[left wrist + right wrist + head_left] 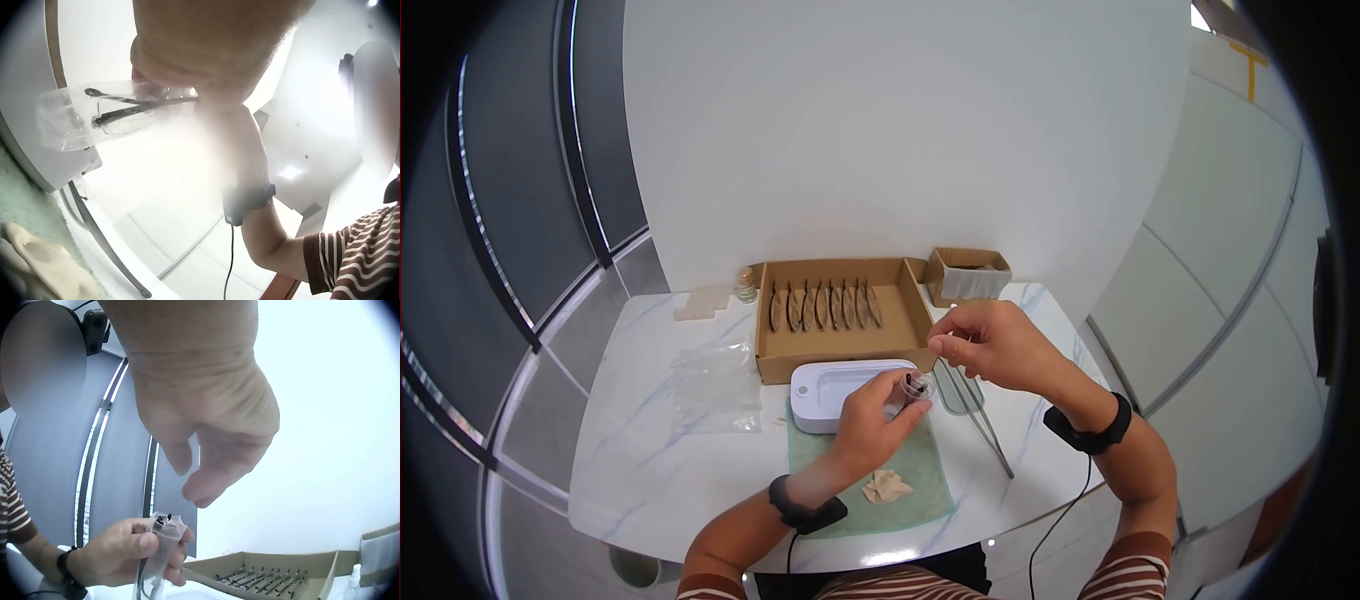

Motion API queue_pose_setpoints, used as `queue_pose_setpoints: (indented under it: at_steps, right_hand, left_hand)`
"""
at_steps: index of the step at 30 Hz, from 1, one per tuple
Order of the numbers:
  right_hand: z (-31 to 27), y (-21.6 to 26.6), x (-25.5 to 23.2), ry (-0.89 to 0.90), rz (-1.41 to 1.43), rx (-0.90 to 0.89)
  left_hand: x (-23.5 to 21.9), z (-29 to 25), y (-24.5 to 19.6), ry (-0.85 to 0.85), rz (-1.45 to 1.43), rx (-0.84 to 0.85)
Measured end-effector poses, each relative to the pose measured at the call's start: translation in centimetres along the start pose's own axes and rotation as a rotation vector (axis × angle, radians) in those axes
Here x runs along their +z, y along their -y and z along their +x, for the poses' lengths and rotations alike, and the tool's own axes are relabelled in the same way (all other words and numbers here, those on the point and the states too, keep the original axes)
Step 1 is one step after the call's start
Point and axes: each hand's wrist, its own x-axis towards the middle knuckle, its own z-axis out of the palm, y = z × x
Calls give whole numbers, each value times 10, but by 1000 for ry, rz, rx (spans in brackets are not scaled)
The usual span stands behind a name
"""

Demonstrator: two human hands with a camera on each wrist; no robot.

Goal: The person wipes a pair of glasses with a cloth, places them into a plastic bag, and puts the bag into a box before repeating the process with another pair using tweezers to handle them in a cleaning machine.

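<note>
One clear pouch (56, 125) is gripped in my left hand (875, 425) by the basin's (808, 416) right end; my curled right hand (997, 345) shows nothing held. Behind the basin, one cardboard tray (820, 367) holds eight dark pieces (834, 308); in front lies one cloth (887, 487).

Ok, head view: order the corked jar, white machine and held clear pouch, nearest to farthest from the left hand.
1. Clear pouch: in the left hand.
2. White machine: just beyond the hand.
3. Corked jar: back left.
</note>
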Motion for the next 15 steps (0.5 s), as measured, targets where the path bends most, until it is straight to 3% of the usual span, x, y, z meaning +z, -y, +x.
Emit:
queue_pose_setpoints:
  at_steps: [3, 9, 15]
  right_hand:
    - [-3, -2, 1, -41, -37, -10]
    - [-8, -5, 9, 56, -64, 21]
    - [-17, -12, 34, 17, -294, -92]
  left_hand:
    - [-1, 0, 0, -13, -55, -23]
    - [1, 1, 4, -53, -47, 55]
    - [2, 0, 8, -116, 60, 73]
